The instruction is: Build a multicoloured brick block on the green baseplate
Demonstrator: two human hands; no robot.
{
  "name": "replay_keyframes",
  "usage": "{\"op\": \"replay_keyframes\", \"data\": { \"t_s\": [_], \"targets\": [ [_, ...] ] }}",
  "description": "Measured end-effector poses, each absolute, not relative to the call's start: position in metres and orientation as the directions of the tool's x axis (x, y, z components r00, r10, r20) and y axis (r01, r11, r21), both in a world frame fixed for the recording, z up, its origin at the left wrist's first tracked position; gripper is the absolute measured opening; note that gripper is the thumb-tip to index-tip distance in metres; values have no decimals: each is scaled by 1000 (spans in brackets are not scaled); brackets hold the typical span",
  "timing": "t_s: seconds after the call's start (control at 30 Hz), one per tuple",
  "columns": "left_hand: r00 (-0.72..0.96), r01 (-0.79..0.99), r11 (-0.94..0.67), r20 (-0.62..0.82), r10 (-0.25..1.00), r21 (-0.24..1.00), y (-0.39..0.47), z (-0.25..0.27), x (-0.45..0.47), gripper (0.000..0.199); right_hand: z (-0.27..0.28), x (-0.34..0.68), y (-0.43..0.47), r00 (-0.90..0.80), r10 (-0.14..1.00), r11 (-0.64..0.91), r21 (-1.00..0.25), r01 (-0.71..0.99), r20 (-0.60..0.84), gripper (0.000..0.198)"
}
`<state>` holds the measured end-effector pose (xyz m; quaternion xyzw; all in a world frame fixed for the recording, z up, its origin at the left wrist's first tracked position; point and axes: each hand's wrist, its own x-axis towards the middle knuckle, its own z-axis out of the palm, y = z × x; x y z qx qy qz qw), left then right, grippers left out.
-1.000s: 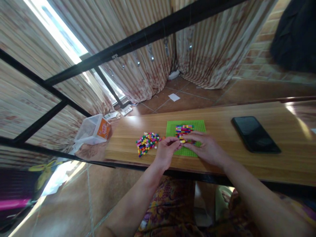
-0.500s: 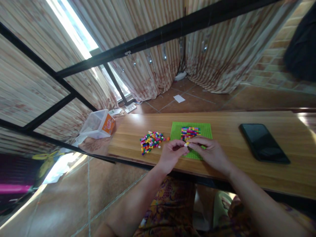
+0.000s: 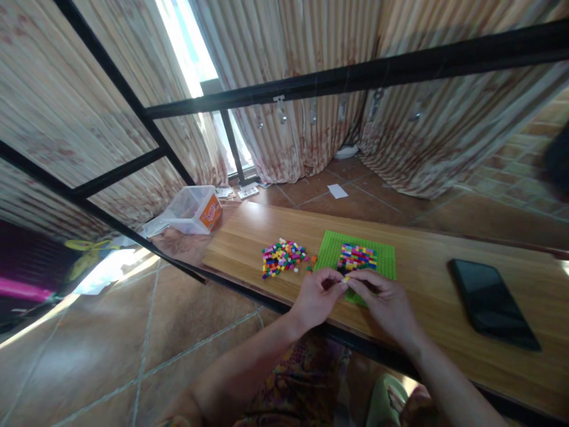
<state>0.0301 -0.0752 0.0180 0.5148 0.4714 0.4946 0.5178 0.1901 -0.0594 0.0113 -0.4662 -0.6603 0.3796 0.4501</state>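
My left hand [image 3: 315, 301] and my right hand [image 3: 387, 301] meet fingertip to fingertip just over the near part of a green studded baseplate [image 3: 386, 251]. Small toy bricks [image 3: 347, 279], one yellow and one whitish, show between the pinched fingertips. The left fingers are on the whitish one and the right fingers on the yellow one; whether the two are joined I cannot tell. Rows of mixed-colour bricks [image 3: 357, 256] are fixed on the plate beyond my fingers, their near edge partly hidden. To the left lies a loose pile of coloured bricks [image 3: 283, 258].
A black phone [image 3: 492, 303] lies on the wooden table [image 3: 427, 267] at the right. Off the table's left end stands a clear plastic tub [image 3: 189, 207] with an orange label. A black metal rail [image 3: 311, 88] crosses beyond the table, in front of curtains.
The camera view has turned, so the table sits lower and tilts down to the right. Both hands stay pinched together over the baseplate; the yellow brick shows a little less.
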Motion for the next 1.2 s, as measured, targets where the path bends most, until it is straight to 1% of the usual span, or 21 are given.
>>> {"op": "replay_keyframes", "data": {
  "t_s": [0.1,0.2,0.27,0.3,0.37,0.43,0.5,0.63,0.8,0.87,1.03,1.2],
  "targets": [
    [81,34,-82,79,994,996,-78,21,28,9,13,191,-60,-178,961,251,-933,257,209,24],
    [113,102,-151,139,984,983,-79,20,25,7,14,195,-59,-199,965,214,-950,227,170,24],
    [117,144,-180,164,980,973,-78,15,22,8,15,201,-57,-161,972,205,-949,239,170,24],
    [108,164,-186,170,980,969,-77,11,19,9,15,205,-56,-130,974,215,-937,275,185,24],
    [70,204,-188,177,982,961,-76,2,12,10,15,212,-54,-80,966,258,-878,404,247,24],
    [26,252,-190,190,981,949,-76,-8,4,11,14,218,-51,-69,948,298,-788,539,312,26],
    [8,308,-198,206,979,930,-77,-16,-3,11,11,220,-49,-84,933,325,-721,613,349,30],
    [45,370,-249,250,967,895,-79,-26,-10,11,1,210,-43,-136,911,381,-667,640,390,30],
    [51,378,-275,277,959,884,-78,-29,-9,10,-11,200,-34,-122,859,442,-599,668,497,29],
    [62,385,-280,278,958,879,-77,-30,-9,10,-13,199,-32,-105,862,428,-599,676,497,29],
    [71,379,-282,276,958,881,-77,-29,-10,10,-12,200,-33,-38,896,356,-664,658,442,27],
    [64,362,-260,255,965,895,-77,-27,-10,9,-13,199,-35,-45,904,355,-686,635,426,24]
  ]
}}
